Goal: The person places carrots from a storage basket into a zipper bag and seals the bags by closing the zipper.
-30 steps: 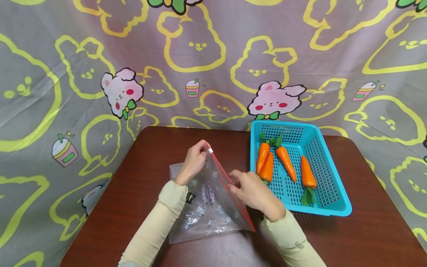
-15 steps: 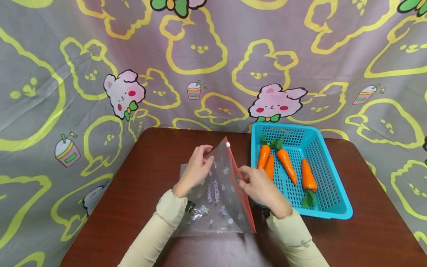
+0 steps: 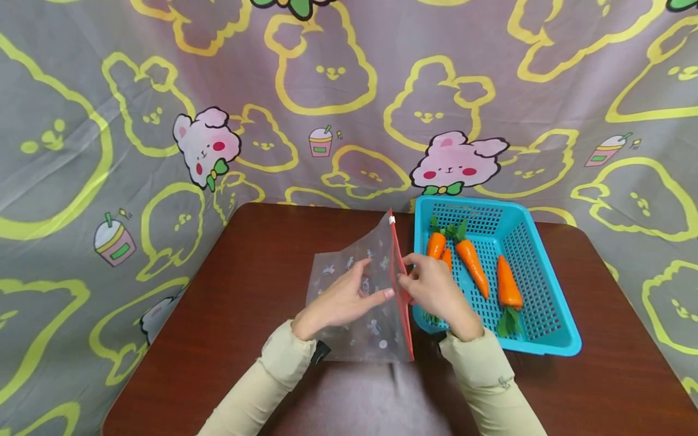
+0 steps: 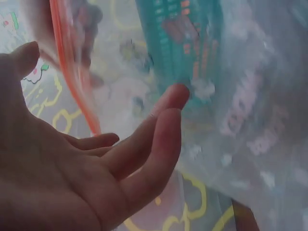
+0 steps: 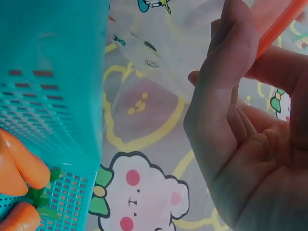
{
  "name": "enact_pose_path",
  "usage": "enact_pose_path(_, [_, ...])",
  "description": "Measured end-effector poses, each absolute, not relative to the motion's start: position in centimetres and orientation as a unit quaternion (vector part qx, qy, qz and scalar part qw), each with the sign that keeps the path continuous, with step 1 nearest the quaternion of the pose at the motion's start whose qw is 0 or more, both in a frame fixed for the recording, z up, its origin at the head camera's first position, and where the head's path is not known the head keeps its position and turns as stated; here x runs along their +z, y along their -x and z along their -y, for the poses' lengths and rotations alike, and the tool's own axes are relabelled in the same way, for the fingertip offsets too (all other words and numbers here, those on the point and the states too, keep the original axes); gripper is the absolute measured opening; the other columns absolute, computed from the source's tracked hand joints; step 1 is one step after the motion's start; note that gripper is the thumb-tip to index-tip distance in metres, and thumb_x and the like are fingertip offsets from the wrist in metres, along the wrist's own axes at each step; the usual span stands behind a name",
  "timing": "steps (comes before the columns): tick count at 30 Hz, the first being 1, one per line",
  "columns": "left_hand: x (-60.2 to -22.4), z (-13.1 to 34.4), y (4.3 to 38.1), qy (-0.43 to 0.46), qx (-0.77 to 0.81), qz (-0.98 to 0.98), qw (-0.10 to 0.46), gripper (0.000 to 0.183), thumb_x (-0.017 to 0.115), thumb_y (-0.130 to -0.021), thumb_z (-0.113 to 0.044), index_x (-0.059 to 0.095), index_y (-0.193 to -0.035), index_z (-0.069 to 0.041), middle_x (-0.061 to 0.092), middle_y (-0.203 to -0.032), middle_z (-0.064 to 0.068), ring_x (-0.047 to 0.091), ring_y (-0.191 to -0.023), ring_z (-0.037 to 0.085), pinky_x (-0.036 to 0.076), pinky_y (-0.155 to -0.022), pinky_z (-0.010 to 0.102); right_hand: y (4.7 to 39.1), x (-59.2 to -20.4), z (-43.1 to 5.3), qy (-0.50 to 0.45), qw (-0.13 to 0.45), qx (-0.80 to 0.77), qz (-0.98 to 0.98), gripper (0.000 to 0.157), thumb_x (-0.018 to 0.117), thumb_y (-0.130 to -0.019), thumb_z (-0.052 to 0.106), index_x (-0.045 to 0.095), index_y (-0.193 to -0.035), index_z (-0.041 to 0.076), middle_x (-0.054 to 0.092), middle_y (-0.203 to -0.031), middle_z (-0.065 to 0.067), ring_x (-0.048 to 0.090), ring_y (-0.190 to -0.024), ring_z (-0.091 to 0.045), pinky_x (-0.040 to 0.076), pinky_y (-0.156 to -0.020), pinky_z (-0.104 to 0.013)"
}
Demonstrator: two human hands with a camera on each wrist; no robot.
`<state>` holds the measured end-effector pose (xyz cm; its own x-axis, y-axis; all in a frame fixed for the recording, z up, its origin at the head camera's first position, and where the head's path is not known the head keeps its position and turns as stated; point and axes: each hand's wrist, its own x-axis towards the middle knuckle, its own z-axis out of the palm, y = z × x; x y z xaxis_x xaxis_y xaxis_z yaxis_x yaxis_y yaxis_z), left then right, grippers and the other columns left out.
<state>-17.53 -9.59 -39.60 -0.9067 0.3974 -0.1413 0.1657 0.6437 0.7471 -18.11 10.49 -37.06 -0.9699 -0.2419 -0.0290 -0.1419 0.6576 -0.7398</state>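
A clear zip bag [image 3: 334, 275] with a printed pattern stands on its side over the table, its red zip edge [image 3: 406, 330] to the right and a white slider [image 3: 391, 220] at the top corner. My right hand [image 3: 436, 287] pinches that red edge near its middle, between thumb and fingers in the right wrist view. Beside the near face of the bag is my left hand [image 3: 340, 303], thumb and fingers spread apart, the thumb tip close to the zip edge. In the left wrist view those fingers [image 4: 166, 139] overlap the clear film and grip nothing.
A blue plastic basket [image 3: 545, 349] stands on the right, just past my right hand. Several orange carrots [image 3: 509, 284] with green tops lie in it. The brown table [image 3: 245, 266] runs back to a patterned cloth [image 3: 338, 188].
My left hand has let go of the bag's upper corner and come down and right across its near side, its fingers now spread. The bag and right hand have shifted right.
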Motion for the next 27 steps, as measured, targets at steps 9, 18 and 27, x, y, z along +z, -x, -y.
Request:
enact_pose_path(9, [-40.0,7.9,17.5,-0.144,0.415,-0.885,0.154,0.093,0.062,-0.085,-0.060,0.016,-0.153,-0.017,0.048,-0.144,0.008,0.064,-0.074,0.009,0.053,-0.065,0.030,18.7,-36.9,-10.3,0.112,0.068,-0.399,-0.907,0.037,0.062,-0.091,0.013,0.057,-0.124,-0.003,0.067,-0.069,-0.008,0.066,-0.054,-0.022,0.054,-0.051,-0.028])
enact_pose_path(18, [-40.0,7.7,17.6,-0.163,0.461,-0.868,0.083,0.070,0.063,-0.087,-0.017,0.029,-0.147,-0.013,0.067,-0.118,0.011,0.068,-0.079,0.012,0.051,-0.058,0.026,19.1,-37.3,-10.2,0.138,0.077,-0.371,-0.915,0.036,0.063,-0.091,0.012,0.057,-0.123,-0.004,0.065,-0.067,-0.006,0.061,-0.050,-0.017,0.051,-0.049,-0.028])
enact_pose_path(27, [-40.3,8.0,18.2,-0.171,0.416,-0.891,-0.062,0.049,0.054,-0.082,-0.004,0.056,-0.130,-0.018,0.055,-0.074,-0.003,0.051,-0.062,0.007,0.042,-0.056,0.022,19.6,-37.0,-10.9,0.131,0.075,-0.317,-0.936,0.025,0.063,-0.090,0.011,0.061,-0.112,-0.001,0.065,-0.067,-0.007,0.057,-0.048,-0.014,0.048,-0.048,-0.027])
